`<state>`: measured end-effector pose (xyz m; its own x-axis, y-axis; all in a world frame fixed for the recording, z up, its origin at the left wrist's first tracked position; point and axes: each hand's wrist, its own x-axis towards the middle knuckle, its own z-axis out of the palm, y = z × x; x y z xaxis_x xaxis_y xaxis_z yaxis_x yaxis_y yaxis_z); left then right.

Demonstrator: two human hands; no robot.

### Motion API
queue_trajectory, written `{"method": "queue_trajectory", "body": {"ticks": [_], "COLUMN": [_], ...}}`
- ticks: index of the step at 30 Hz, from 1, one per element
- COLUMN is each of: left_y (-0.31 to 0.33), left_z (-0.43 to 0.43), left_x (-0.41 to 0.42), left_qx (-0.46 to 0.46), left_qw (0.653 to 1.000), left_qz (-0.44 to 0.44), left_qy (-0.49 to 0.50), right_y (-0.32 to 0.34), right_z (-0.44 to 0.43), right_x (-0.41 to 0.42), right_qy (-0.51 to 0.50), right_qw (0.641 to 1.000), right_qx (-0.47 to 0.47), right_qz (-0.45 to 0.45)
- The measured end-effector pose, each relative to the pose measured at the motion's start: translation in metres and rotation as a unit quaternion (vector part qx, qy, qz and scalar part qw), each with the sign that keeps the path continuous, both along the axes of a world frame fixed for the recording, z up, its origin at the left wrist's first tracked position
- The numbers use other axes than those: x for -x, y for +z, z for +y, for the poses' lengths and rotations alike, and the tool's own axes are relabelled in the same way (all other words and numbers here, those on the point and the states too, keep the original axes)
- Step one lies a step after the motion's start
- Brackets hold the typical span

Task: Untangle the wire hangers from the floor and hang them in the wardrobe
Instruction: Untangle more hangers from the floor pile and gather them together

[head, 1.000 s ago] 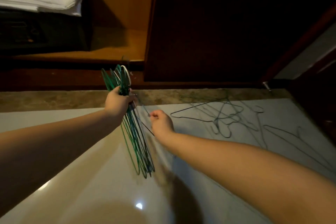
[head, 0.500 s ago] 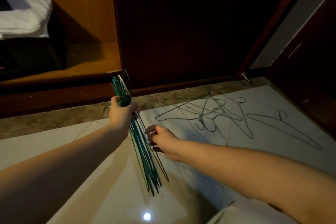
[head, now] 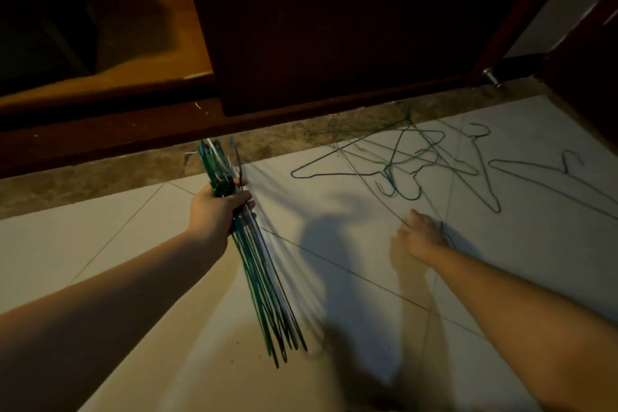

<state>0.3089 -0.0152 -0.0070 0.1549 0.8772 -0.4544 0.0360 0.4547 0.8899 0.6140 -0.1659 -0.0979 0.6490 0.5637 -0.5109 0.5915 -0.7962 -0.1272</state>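
Orange-lit wood is glowing in the upper left of the frame, where the wardrobe (head: 150, 43) is standing open, waiting for hangers. At centre left the left hand (head: 217, 207) is gripping a bundle of green wire hangers (head: 261, 278) by their necks, fingers wrapped tight, so the thin stiff legs are fanning down towards the glossy floor tiles (head: 83, 227) without snagging. Right of centre the right hand (head: 421, 234) is reaching down to the tile beside a loose wire; whether it is pinching it I cannot tell. Beyond it, at upper right, the tangled hangers (head: 401, 157) are lying crisscrossed, hooks interlocked.
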Motion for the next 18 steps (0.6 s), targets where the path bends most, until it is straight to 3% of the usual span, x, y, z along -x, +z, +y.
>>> {"method": "queue_trajectory", "body": {"ticks": [4,9,13,18], "left_y": [-0.005,-0.008,-0.01,-0.013], "left_z": [-0.011,-0.025,-0.04,-0.05], "left_x": [-0.001,-0.002,0.004,0.016], "left_qx": [-0.004,-0.004,0.005,0.011], "left_qw": [1.0,1.0,1.0,1.0], "left_qz": [0.003,-0.003,-0.013,-0.007], "left_qy": [0.004,0.009,0.018,0.027], "right_y": [-0.024,-0.018,-0.022,-0.023], "right_z": [-0.033,-0.053,-0.069,-0.077], "right_x": [0.007,0.077,0.119,0.115], "right_qy": [-0.001,0.192,0.351,0.42], "right_qw": [0.998,0.98,0.936,0.905], "right_qx": [0.052,0.011,-0.018,-0.062], "right_qz": [0.029,0.047,0.024,-0.011]}}
